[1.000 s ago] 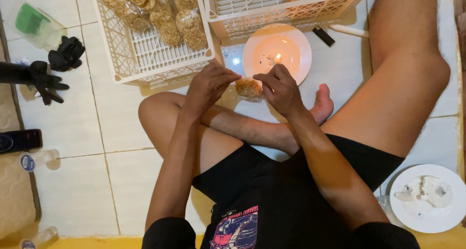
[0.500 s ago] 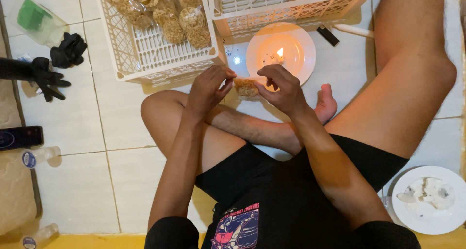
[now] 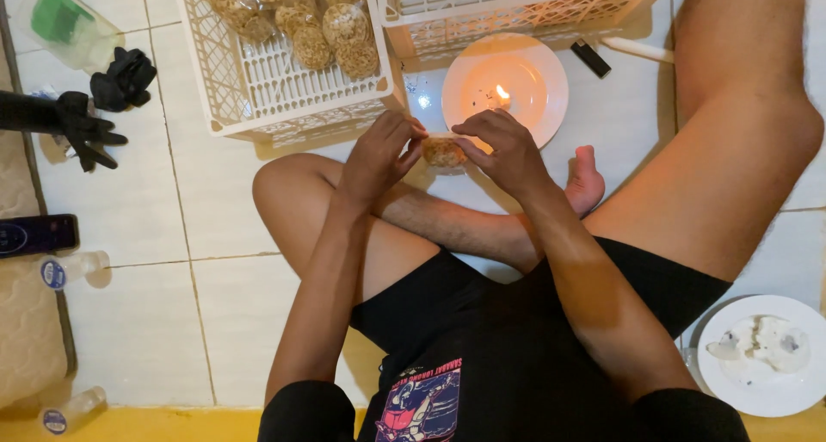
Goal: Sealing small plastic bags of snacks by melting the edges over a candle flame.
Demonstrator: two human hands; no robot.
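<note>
I sit cross-legged on a white tiled floor. My left hand [image 3: 379, 154] and my right hand [image 3: 508, 149] both pinch a small clear bag with a round brown snack [image 3: 444, 153] inside, held just above my shin. Right behind it stands a white plate [image 3: 542, 106] with a small lit candle [image 3: 499, 96]; the flame burns close to my right fingers. A white plastic crate [image 3: 258, 89] to the upper left holds several similar bagged snacks [image 3: 344, 29].
A second white crate [image 3: 482, 7] stands behind the plate, with a black lighter [image 3: 590, 58] beside it. Black gloves [image 3: 120, 80], a green-capped container [image 3: 64, 24], a dark remote [image 3: 34, 234] and small bottles [image 3: 73, 268] lie left. A used white plate [image 3: 761, 356] sits at lower right.
Both hands with the bagged snack have stayed just in front of the candle plate; the fingers have shifted slightly along the bag's edge. The camera view has drifted a little.
</note>
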